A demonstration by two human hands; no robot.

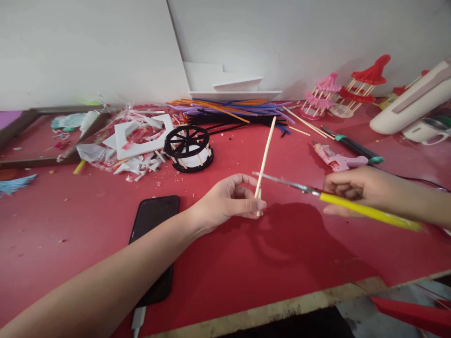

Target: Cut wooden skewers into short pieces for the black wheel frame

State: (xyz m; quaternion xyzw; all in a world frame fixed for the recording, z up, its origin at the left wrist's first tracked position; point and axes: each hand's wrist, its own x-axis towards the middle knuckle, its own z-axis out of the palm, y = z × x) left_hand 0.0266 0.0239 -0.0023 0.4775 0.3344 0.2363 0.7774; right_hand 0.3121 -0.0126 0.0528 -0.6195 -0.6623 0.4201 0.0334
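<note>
Pinching with the left hand's (229,202) closed fingers (243,178) a pale wooden stick (267,152) near its lower end, together with a short stick piece (260,193) alongside. In the head view, holding the stick above the red tabletop (218,277), between both hands and right of a round black frame (188,145). Gripping yellow-handled scissors (310,189) in the curled right hand (352,188); cannot make out finger placement in the handles for blur. Crossing the stick with the scissors close to the left index finger; impossible to tell whether biting or merely passing in front.

Could nick that finger through any slip, given so little clearance. Might also twist the stick in the pinch under sideways pressure, for lack of support higher up.

Pointing upward, leaning slightly right at the top, with the long axis steeply across the near-level scissors.
</note>
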